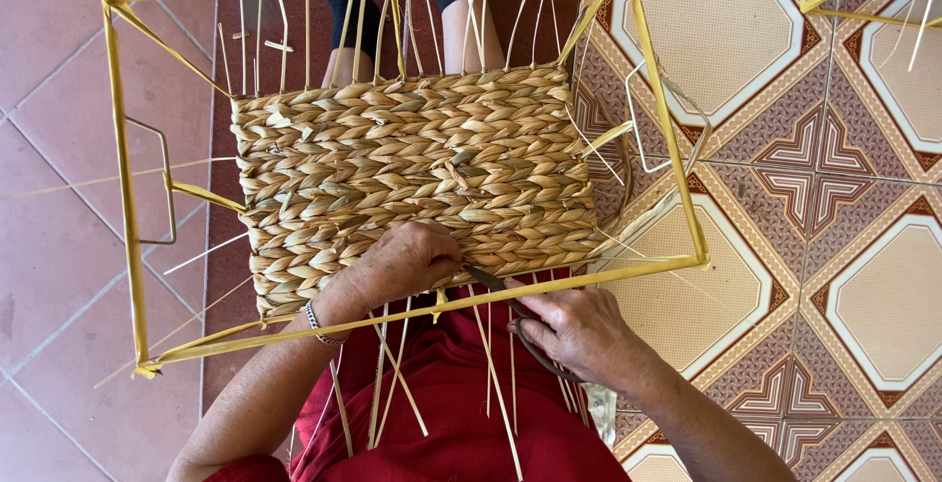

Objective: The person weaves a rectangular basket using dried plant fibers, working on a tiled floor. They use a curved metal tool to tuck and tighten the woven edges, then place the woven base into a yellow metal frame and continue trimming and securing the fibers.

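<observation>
A person's left hand point(397, 264) lies curled, fingers pressed together, on the lower edge of a braided straw basket panel point(412, 168), while the right hand point(579, 330), just beside it and slightly below, is closed around the handles of dark scissors point(510, 310). The scissor blades point up and toward the left hand's fingertips, touching or nearly touching the weave there; whether they cut a strand cannot be told. The panel sits inside a yellow-wrapped wire frame point(123, 158), whose lower bar crosses just under the left wrist, which wears a bracelet point(316, 323). Loose pale straw stakes point(496, 384) hang below both hands over a red garment point(451, 403) on the lap. Above the panel, beyond the hands, another person's legs point(461, 30) show. Patterned floor tiles point(834, 178) spread past the right hand.
</observation>
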